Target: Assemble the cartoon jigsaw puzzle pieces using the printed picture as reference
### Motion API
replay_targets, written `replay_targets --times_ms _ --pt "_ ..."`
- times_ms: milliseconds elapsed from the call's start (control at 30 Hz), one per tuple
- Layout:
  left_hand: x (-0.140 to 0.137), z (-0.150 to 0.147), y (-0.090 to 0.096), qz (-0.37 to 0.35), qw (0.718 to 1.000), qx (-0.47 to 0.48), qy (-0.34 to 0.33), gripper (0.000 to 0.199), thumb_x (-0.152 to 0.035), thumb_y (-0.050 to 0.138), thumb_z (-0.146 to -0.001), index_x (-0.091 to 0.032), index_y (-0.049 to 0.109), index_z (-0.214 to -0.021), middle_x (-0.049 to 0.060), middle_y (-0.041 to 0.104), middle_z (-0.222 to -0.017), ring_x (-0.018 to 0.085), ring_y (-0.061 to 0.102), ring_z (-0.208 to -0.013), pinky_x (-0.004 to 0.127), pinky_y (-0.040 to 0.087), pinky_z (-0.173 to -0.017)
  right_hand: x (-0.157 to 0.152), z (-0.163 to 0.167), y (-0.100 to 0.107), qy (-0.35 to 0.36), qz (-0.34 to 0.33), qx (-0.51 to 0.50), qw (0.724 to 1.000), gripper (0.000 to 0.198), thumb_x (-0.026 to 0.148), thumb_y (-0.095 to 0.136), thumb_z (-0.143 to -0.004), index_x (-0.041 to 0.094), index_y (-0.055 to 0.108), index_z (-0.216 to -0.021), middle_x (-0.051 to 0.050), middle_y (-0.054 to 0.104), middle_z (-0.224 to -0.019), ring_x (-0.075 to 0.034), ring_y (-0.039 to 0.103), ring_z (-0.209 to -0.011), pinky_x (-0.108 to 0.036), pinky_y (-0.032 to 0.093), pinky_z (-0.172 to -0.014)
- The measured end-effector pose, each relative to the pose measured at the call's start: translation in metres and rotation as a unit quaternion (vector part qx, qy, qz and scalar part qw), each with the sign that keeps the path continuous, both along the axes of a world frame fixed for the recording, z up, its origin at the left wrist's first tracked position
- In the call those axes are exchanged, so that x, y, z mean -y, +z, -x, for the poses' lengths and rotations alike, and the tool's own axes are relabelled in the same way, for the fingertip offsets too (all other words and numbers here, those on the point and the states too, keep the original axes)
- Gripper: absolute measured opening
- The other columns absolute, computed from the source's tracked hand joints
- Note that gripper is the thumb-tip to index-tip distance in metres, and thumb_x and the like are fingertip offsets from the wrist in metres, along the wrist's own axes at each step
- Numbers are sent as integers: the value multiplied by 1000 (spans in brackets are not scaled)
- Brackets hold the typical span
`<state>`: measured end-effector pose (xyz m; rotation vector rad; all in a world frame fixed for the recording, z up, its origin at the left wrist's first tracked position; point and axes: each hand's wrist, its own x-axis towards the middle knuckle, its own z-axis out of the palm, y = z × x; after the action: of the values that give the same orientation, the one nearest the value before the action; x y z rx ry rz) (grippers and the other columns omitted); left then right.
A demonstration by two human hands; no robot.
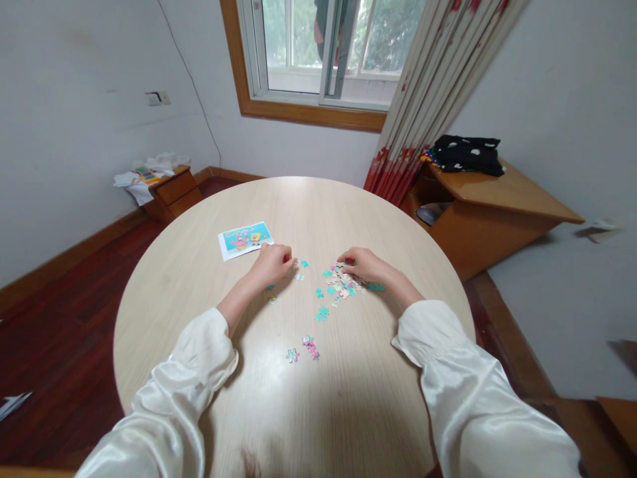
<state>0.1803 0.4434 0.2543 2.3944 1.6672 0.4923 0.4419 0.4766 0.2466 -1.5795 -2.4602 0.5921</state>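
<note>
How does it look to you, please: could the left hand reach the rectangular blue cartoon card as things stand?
Probably yes: the left hand is close by the rectangular blue cartoon card, overlapping its corner in view, and nothing appears to block the way.

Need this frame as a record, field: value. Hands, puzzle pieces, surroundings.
Left hand: beside loose pieces; grip unclear
Right hand: at the puzzle pile; grip unclear
Near side: pink pieces, apart from the puzzle pile
Far left: printed picture, flat
Surface: round table, pale top
Background: window, curtain to its right
</note>
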Motion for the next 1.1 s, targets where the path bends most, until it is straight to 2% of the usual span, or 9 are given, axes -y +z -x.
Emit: replay_targets --times_ms 100,200,367,567,800,967,1100 --pt "-1 0 -2 0 1000 -1 -3 25 -24 50 -86 -17 53 -62 6 64 -69 17 52 -65 34 33 -73 0 -3 1 22 14 27 999 34 12 70 -72 17 72 -106 -8 69 -95 -18 62 -84 -25 46 -77" --pt "-2 1 -3 1 1000 2 -6 24 -24 51 -86 -17 53 -63 6 64 -69 17 53 -65 34 33 -72 1 -5 1 21 9 32 999 35 8 66 -73 16 71 -106 -9 69 -97 -19 62 -87 -25 45 -78" --pt "-2 1 -2 3 1000 10 -9 23 -24 52 -86 -16 54 -63 6 64 -70 17 53 -65 33 33 -71 3 -6 -2 -34 -26 6 999 29 8 63 -75 14 71 -102 -9 68 -99 -17 62 -88 -24 45 -79" --pt "-1 0 -3 0 1000 9 -10 24 -24 51 -86 -17 54 -63 6 63 -69 17 53 -65 33 34 -72 2 -11 -5 -94 -16 6 995 16 14 64 -77 13 72 -92 -7 69 -81 -15 61 -72 -23 44 -67" --pt "-1 0 -2 -1 1000 9 -12 23 -23 50 -85 -17 54 -63 6 63 -69 17 53 -66 34 34 -74 4 -12 -5 -102 -12 -18 995 20 7 59 -77 14 73 -89 -6 71 -80 -14 63 -72 -21 44 -67" --pt "-1 -1 -2 5 1000 8 -14 23 -23 50 -85 -17 54 -63 6 62 -68 17 53 -65 33 34 -72 3 -22 -2 -123 -20 -38 992 20 12 57 -81 13 72 -96 -8 73 -90 -16 64 -82 -22 45 -73" --pt "-1 -1 -3 4 1000 2 -12 23 -23 50 -85 -17 55 -63 6 62 -68 17 52 -65 33 34 -72 1 -29 -3 -135 -6 -31 990 13 16 65 -78 13 72 -88 -7 72 -83 -17 64 -79 -24 45 -71"
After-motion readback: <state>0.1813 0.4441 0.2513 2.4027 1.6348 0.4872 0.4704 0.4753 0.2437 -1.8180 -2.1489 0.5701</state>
